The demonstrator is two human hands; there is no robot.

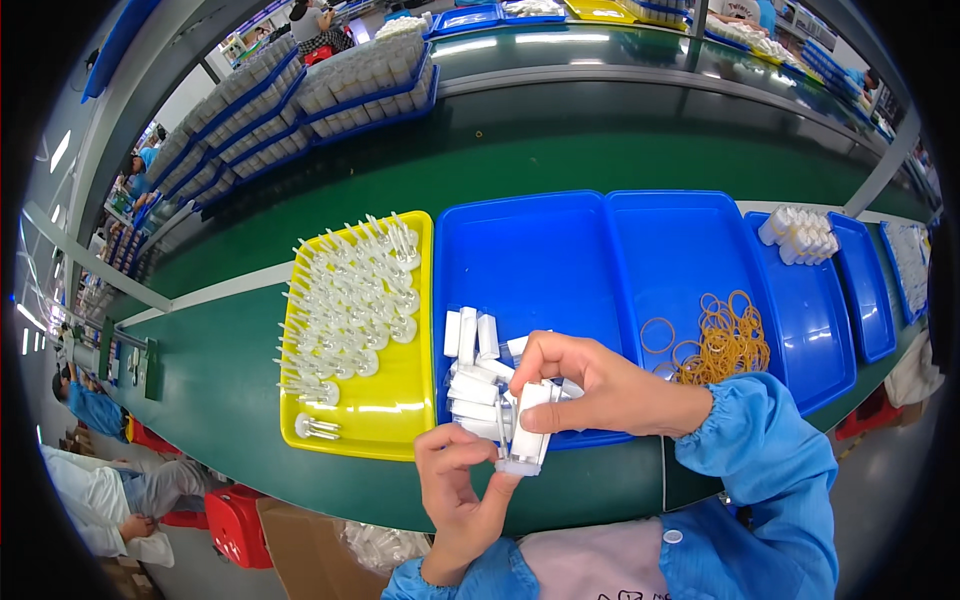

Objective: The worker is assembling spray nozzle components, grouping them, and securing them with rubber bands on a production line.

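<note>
I count two working hands [610, 392], one near yellow tray [405, 372], dozens of pronged white parts [403, 330], uncountable tangled rubber bands [722, 348].

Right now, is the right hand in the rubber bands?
No, the right hand pinches the white block, to the left of the rubber bands.

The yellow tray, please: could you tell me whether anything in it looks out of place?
Yes: near the front-left corner of the yellow tray, one white pronged piece appears tipped over, prongs pointing right. It looks odd because it sits apart from the cluster, whose prongs point up or left.
</note>
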